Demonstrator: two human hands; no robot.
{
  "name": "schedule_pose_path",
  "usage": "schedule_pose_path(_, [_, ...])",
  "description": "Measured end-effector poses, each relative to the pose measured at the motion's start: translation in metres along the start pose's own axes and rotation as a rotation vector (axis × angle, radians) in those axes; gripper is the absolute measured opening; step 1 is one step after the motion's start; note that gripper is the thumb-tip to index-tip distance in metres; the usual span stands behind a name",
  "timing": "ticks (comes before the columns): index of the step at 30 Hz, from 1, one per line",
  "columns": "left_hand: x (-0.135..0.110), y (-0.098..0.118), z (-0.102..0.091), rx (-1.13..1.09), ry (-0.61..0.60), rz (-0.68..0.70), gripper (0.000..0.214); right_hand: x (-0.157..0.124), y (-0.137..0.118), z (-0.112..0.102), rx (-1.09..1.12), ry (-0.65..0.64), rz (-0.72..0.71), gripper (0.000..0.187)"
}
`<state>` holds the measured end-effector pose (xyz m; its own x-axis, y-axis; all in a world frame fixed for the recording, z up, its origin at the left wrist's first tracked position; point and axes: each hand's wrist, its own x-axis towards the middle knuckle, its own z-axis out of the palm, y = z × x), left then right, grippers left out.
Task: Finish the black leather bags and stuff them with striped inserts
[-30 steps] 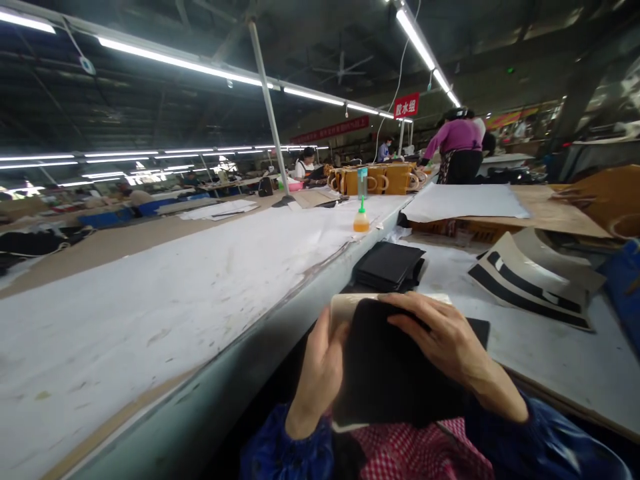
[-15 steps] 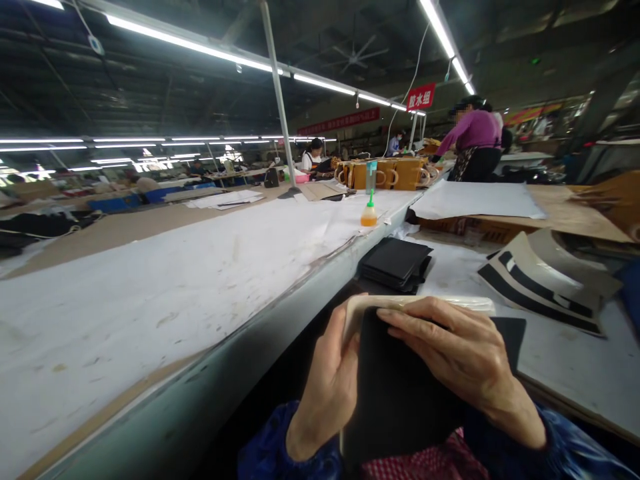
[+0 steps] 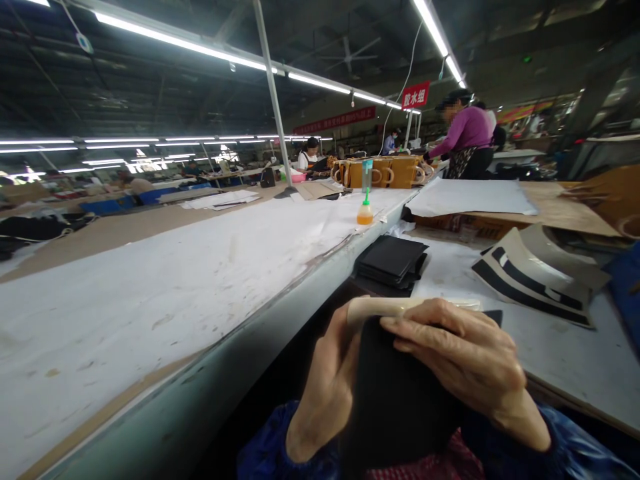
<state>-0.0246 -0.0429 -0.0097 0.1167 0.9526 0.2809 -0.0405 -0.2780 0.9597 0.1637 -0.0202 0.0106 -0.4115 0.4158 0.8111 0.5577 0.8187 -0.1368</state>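
Note:
A black piece of material [image 3: 395, 400] rests against a cream board [image 3: 380, 307] over my lap. My left hand [image 3: 327, 393] is wrapped round the left edge of the board and the black piece. My right hand [image 3: 460, 360] lies on top of the black piece with its fingers curled over the upper edge, pressing it to the board. A stack of more black pieces [image 3: 390, 260] sits on the table just beyond my hands.
A long white-covered bench [image 3: 175, 280] runs along my left, with an orange glue bottle [image 3: 365, 212] on it. Striped black-and-white cut sheets [image 3: 535, 273] lie at right. Brown bags [image 3: 385, 172] stand further back. A person in a purple top [image 3: 465, 137] works behind them.
The board has tilted up towards me so its top edge faces the camera. My right hand has slid up to the top edge of the black piece.

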Motion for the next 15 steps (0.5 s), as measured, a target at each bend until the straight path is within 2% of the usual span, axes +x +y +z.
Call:
schedule_pose_path(4, [0.0000, 0.0029, 0.0020, 0.003, -0.050, 0.000, 0.043, 0.0077, -0.0024, 0.0049, -0.020, 0.082, -0.045, 0.022])
schedule_pose_path(15, [-0.0019, 0.0041, 0.0014, 0.030, -0.080, 0.029, 0.039, 0.0086, -0.0031, 0.0067, -0.039, 0.100, -0.061, 0.022])
